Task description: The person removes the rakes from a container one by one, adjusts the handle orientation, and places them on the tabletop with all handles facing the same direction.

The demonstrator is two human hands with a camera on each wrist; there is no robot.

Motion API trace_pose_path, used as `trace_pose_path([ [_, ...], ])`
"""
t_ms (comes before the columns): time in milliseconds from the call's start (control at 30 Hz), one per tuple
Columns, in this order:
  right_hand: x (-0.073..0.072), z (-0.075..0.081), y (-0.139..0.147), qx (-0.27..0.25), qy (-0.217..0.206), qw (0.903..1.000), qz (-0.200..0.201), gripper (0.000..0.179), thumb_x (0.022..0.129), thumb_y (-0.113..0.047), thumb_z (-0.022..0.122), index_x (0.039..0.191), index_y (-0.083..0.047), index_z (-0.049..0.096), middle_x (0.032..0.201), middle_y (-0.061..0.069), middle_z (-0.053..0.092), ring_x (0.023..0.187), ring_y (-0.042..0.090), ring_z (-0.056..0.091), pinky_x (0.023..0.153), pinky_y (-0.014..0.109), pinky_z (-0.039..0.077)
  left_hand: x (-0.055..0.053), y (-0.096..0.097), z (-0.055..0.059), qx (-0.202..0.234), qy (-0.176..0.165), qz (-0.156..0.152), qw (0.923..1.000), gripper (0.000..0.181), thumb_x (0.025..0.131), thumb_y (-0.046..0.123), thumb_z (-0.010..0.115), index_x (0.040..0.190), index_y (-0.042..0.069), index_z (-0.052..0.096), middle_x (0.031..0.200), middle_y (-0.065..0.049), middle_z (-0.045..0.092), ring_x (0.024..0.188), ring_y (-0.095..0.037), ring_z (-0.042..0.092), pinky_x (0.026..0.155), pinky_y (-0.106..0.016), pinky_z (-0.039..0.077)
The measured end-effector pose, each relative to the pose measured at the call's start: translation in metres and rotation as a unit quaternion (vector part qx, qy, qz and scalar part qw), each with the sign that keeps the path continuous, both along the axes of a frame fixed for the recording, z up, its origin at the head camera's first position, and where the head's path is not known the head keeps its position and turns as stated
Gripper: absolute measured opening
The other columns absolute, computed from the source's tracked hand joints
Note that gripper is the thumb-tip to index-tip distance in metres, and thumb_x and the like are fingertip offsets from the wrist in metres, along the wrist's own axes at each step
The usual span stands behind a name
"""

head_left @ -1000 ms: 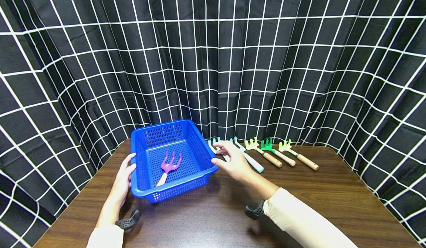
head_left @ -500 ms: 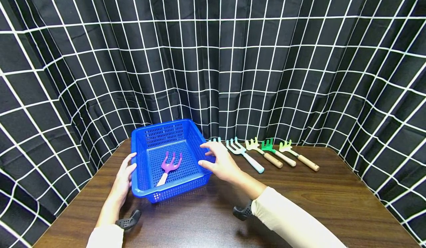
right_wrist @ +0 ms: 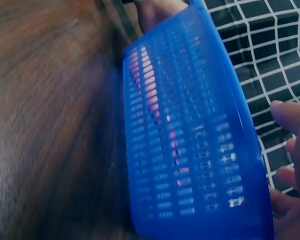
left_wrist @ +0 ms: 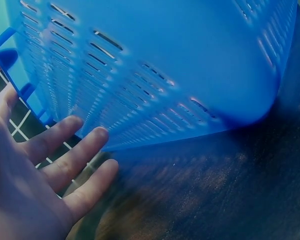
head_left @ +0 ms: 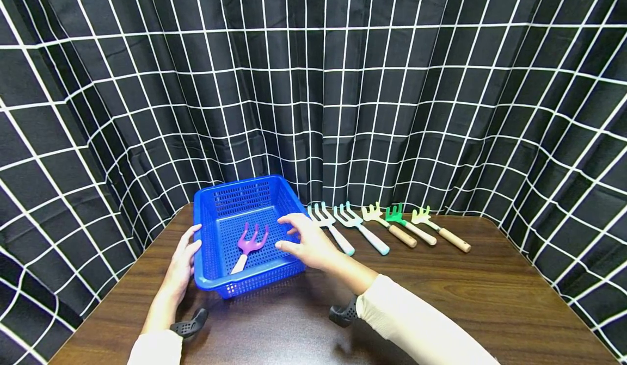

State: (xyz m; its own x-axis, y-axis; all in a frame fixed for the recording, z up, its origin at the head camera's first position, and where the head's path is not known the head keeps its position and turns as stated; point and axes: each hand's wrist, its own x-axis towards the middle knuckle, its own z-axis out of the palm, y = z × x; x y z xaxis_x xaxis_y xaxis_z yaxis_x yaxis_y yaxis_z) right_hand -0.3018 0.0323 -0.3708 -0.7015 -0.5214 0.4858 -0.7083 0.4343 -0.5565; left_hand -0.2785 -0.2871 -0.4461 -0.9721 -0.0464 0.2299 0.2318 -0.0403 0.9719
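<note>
A blue plastic basket (head_left: 245, 282) stands on the left of the table, with a purple three-tined hand fork (head_left: 252, 244) lying inside. My left hand (head_left: 178, 267) touches the basket's left rim; in the left wrist view its fingers (left_wrist: 80, 155) are fairly straight and spread beside the slotted wall. Over the basket's right side is my right hand (head_left: 313, 242), thumb and fingers apart and holding nothing. It hides part of the right rim. To its right, two pale blue hand forks (head_left: 338, 234) (head_left: 369, 234) lie side by side.
Farther right on the wooden table (head_left: 441, 294) lie a yellow-green rake (head_left: 389, 224), a green one (head_left: 410, 226) and another yellow-green one (head_left: 441, 229), tines toward the back. A black curtain with white grid lines (head_left: 323, 93) surrounds the table's back and sides.
My right hand has moved left from the pale blue forks to over the basket's right side, uncovering those forks. The left hand and the basket have hardly moved.
</note>
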Motion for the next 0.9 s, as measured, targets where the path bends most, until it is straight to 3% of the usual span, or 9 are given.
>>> trace_pose_path([
  [333, 0.006, 0.003, -0.017, 0.016, -0.033, 0.9993, 0.0, 0.048, 0.087, -0.023, 0.072, 0.129, -0.006, 0.057, 0.131, 0.009, 0.056, 0.1, 0.024, 0.064, 0.083, 0.035, 0.052, 0.0, 0.0, 0.001, 0.003, 0.004, -0.004, 1.0, 0.046, 0.107, 0.025, 0.036, 0.149, 0.013, 0.022, 0.11, 0.004, 0.062, 0.092, -0.017, 0.067, 0.07, -0.032, 0.055],
  [533, 0.006, 0.005, -0.026, 0.016, -0.076, 0.9969, -0.011, 0.052, 0.087, -0.029, 0.071, 0.133, -0.01, 0.055, 0.134, 0.007, 0.054, 0.106, 0.025, 0.062, 0.083, 0.033, 0.05, 0.001, -0.001, -0.001, 0.009, 0.013, -0.01, 0.9998, 0.043, 0.107, 0.023, 0.035, 0.147, 0.014, 0.024, 0.108, 0.006, 0.063, 0.09, -0.016, 0.067, 0.069, -0.032, 0.055],
  [900, -0.007, 0.008, -0.042, 0.055, -0.085, 0.9946, 0.025, 0.054, 0.086, -0.029, 0.074, 0.134, -0.011, 0.056, 0.129, 0.005, 0.059, 0.097, 0.017, 0.065, 0.084, 0.027, 0.05, 0.0, -0.001, -0.001, 0.007, 0.01, -0.012, 0.9999, 0.044, 0.107, 0.024, 0.035, 0.148, 0.013, 0.023, 0.111, 0.003, 0.063, 0.091, -0.016, 0.067, 0.07, -0.033, 0.056],
])
